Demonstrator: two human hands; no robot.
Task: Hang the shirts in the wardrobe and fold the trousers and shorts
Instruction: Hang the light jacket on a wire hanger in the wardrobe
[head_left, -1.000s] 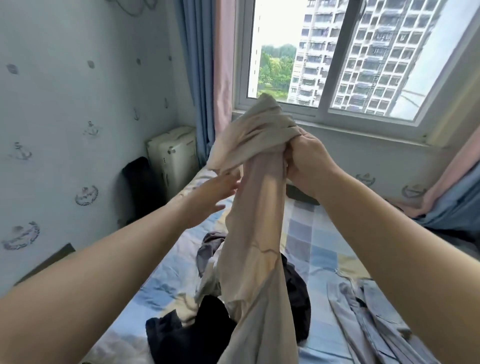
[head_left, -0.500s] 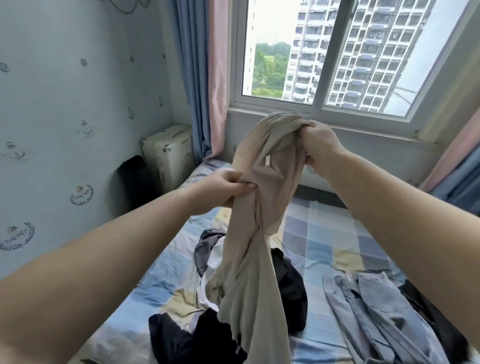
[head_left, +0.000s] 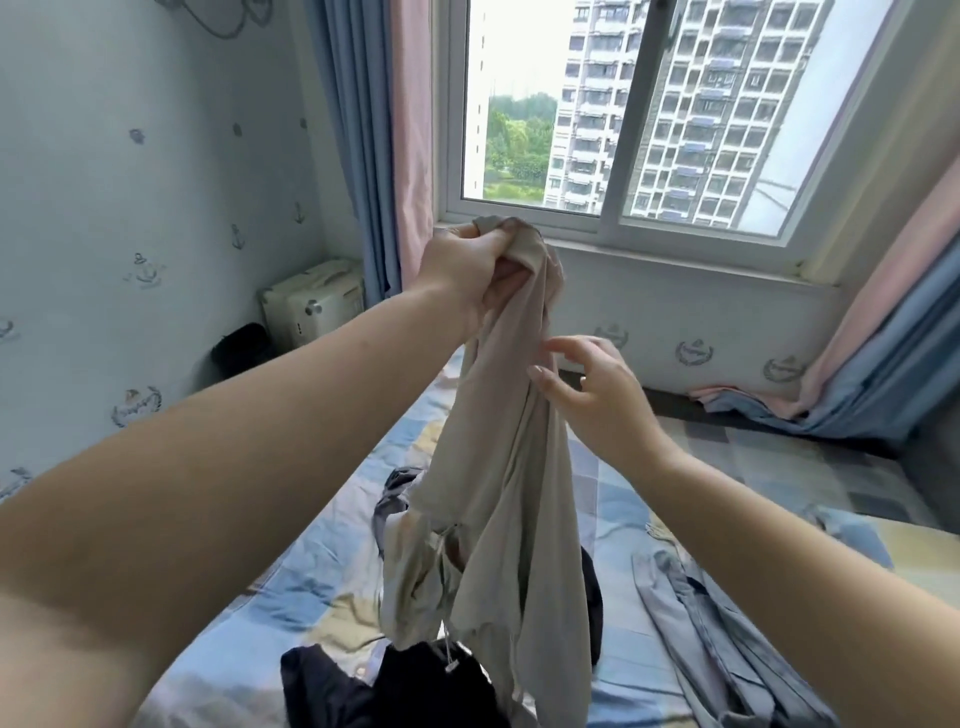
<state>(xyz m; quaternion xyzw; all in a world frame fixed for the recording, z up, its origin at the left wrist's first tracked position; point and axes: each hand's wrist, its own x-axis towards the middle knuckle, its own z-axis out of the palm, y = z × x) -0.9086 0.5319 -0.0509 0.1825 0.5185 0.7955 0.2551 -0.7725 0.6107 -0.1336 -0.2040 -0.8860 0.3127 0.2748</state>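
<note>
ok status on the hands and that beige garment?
Left hand grips beige garment at top, raised over bed. Right hand open beside it. Dark clothes piled below.

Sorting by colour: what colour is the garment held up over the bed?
Beige, a plain light tan; the garment shows best in the head view, gripped by the left hand.

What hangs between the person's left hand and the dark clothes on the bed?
In the head view, the beige garment hangs from the left hand down to the dark clothes.
</note>
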